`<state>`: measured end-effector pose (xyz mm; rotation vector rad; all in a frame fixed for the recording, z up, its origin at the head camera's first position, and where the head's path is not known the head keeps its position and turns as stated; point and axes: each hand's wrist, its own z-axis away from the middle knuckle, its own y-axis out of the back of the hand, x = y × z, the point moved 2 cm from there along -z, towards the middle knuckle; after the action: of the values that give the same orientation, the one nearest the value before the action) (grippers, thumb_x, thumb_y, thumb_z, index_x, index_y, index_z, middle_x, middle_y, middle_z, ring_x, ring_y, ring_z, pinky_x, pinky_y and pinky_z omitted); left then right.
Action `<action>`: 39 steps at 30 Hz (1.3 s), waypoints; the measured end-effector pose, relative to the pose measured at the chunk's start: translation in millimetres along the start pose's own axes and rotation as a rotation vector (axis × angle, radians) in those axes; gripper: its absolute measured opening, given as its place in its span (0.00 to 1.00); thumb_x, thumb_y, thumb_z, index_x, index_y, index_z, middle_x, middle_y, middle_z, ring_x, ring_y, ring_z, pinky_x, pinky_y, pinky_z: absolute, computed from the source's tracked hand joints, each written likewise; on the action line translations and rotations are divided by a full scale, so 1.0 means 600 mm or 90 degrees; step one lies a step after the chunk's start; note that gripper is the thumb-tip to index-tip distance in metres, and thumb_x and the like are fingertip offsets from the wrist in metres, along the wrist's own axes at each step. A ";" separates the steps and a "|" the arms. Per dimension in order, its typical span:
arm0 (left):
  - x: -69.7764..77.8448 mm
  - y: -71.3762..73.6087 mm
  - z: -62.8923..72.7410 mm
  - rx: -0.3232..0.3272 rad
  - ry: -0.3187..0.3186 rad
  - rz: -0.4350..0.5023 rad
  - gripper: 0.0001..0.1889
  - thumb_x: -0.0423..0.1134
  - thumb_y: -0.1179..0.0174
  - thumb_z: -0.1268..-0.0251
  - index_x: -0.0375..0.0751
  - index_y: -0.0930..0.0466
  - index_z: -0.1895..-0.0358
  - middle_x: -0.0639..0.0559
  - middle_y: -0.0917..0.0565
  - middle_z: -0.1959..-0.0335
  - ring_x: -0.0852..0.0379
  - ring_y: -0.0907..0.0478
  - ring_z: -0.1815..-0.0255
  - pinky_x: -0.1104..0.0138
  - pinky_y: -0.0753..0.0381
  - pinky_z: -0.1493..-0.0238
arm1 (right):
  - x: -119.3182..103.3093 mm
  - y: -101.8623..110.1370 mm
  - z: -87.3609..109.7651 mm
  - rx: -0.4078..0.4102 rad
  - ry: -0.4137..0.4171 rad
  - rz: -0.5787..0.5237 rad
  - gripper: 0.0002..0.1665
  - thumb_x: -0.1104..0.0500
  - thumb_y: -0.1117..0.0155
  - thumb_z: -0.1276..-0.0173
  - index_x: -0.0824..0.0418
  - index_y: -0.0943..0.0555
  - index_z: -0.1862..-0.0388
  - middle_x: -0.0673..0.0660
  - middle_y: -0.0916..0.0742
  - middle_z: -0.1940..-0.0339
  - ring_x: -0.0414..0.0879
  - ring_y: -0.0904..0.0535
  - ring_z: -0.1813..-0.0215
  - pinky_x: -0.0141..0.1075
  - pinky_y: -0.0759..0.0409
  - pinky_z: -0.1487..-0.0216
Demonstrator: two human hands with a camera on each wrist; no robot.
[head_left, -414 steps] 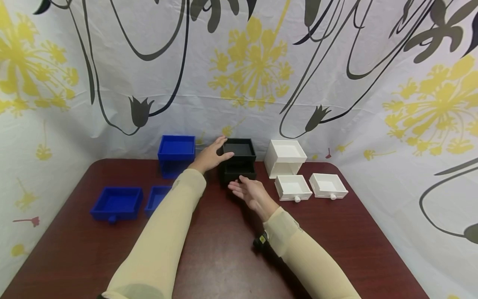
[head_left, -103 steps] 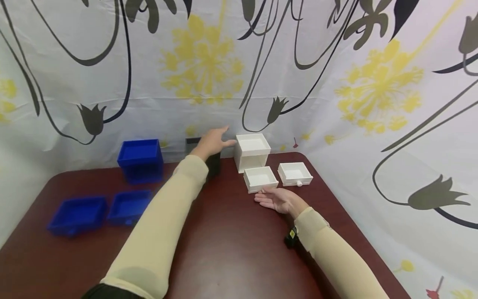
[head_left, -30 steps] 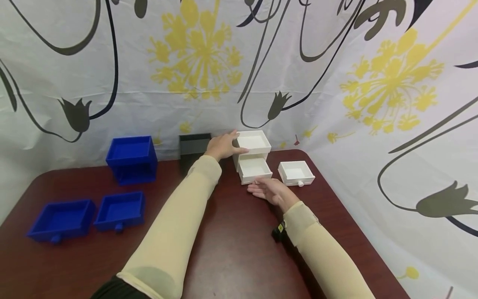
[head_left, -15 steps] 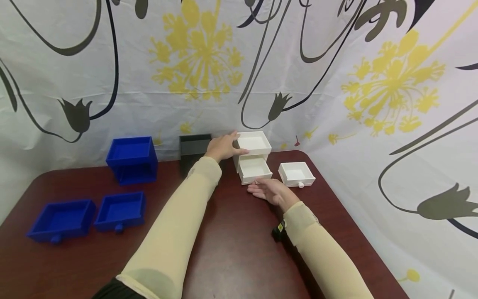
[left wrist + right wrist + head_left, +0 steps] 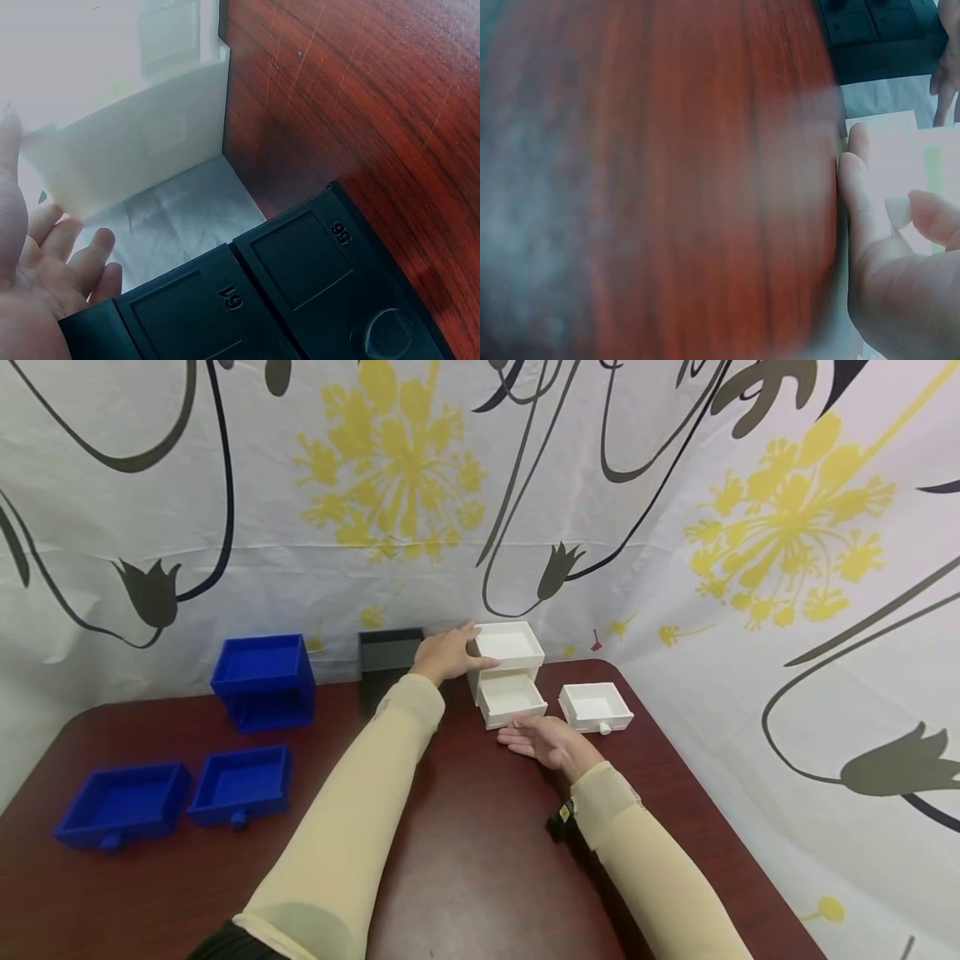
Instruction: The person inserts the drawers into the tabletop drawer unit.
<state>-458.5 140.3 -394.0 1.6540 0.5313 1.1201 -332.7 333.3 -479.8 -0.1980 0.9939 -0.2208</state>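
Observation:
A white drawer cabinet (image 5: 512, 646) stands at the back of the table. My left hand (image 5: 444, 655) grips its upper left side, thumb at the front edge and fingers toward the back. From the cabinet's opening juts a white drawer (image 5: 512, 695), partly inserted. My right hand (image 5: 546, 743) holds its fingers straight against the drawer's front, palm turned inward; in the right wrist view the thumb lies near a white knob (image 5: 898, 212). A second white drawer (image 5: 596, 707) sits on the table to the right.
Left of the white cabinet stands a black cabinet (image 5: 392, 652), its drawer fronts (image 5: 300, 259) showing in the left wrist view. Farther left is a blue cabinet (image 5: 262, 662) with an open front. Two blue drawers (image 5: 238, 785) lie before it. A patterned cloth (image 5: 420, 585) hangs behind the table.
Both hands have gone from the black cabinet to the white one. The jutting black drawer went in, and one white drawer moved partly into its cabinet. The last second shows almost no movement.

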 end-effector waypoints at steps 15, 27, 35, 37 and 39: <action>0.002 0.001 0.004 0.000 0.000 -0.003 0.49 0.77 0.43 0.42 0.59 0.40 0.20 0.62 0.50 0.17 0.47 0.38 0.22 0.53 0.25 0.38 | -0.003 -0.009 -0.006 -0.018 0.005 0.024 0.26 0.59 0.51 0.16 0.75 0.34 0.30 0.60 0.11 0.58 0.47 0.12 0.55 0.40 0.18 0.43; -0.002 -0.001 0.000 -0.004 0.002 -0.012 0.49 0.78 0.44 0.42 0.60 0.41 0.19 0.63 0.51 0.17 0.48 0.39 0.22 0.52 0.27 0.35 | -0.005 -0.009 -0.014 -0.012 -0.002 0.009 0.22 0.60 0.51 0.16 0.74 0.31 0.33 0.61 0.11 0.57 0.48 0.12 0.55 0.39 0.17 0.46; -0.002 0.000 -0.002 -0.004 0.003 -0.008 0.49 0.78 0.44 0.42 0.60 0.40 0.20 0.63 0.50 0.17 0.47 0.38 0.22 0.52 0.26 0.37 | -0.009 -0.010 -0.015 -0.014 -0.004 0.003 0.24 0.59 0.50 0.16 0.74 0.32 0.31 0.61 0.11 0.58 0.47 0.12 0.55 0.40 0.18 0.43; -0.002 0.001 -0.001 -0.005 0.005 -0.008 0.49 0.78 0.44 0.42 0.60 0.40 0.20 0.63 0.50 0.17 0.47 0.38 0.23 0.52 0.26 0.37 | -0.008 -0.010 -0.016 -0.016 -0.003 0.004 0.24 0.59 0.50 0.17 0.75 0.33 0.31 0.61 0.11 0.57 0.48 0.12 0.55 0.40 0.18 0.42; -0.002 0.001 0.000 -0.006 0.006 -0.007 0.49 0.78 0.43 0.42 0.60 0.40 0.20 0.63 0.50 0.17 0.47 0.38 0.23 0.52 0.26 0.36 | -0.007 -0.010 -0.016 -0.018 -0.002 0.005 0.24 0.60 0.50 0.17 0.75 0.33 0.31 0.61 0.11 0.57 0.48 0.12 0.54 0.41 0.18 0.42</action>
<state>-458.9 139.2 -394.1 1.6368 0.5400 1.1218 -343.9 328.2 -479.8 -0.2201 0.9946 -0.2002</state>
